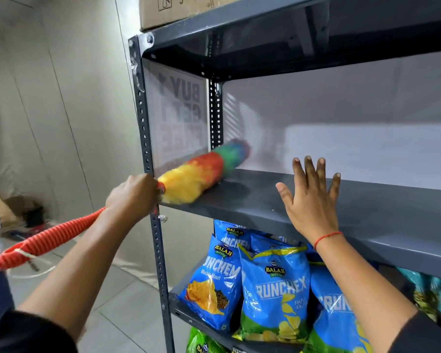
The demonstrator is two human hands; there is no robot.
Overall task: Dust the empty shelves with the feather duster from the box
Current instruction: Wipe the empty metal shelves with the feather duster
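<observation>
Head view: my left hand [133, 193] has its fingers clamped on the duster [201, 171] where the orange handle meets the fluff, and the rainbow head lies on the left end of the empty shelf [316, 207], its blurred tip near the back corner. My right hand [309, 197] hovers over the shelf, fingers spread apart and holding nothing; I cannot tell whether the palm touches the metal.

Risks, as I judge them: the long handle sticks out behind my wrist, so a wide sweep could knock it against the upright post [148, 138]. Pushed dust may spill over the front edge onto the chip bags [273, 289] below. My grip sits close to the head, so the far right of the shelf may go undusted.

Writing: the bags read "BALAJI WAFERS", with "RUNCHEX" and "Masala Masti" partly showing. A poster [180, 110] on the side panel shows "BUY 1 GET" in reverse. Print on the carton [178, 8] above is unreadable.
</observation>
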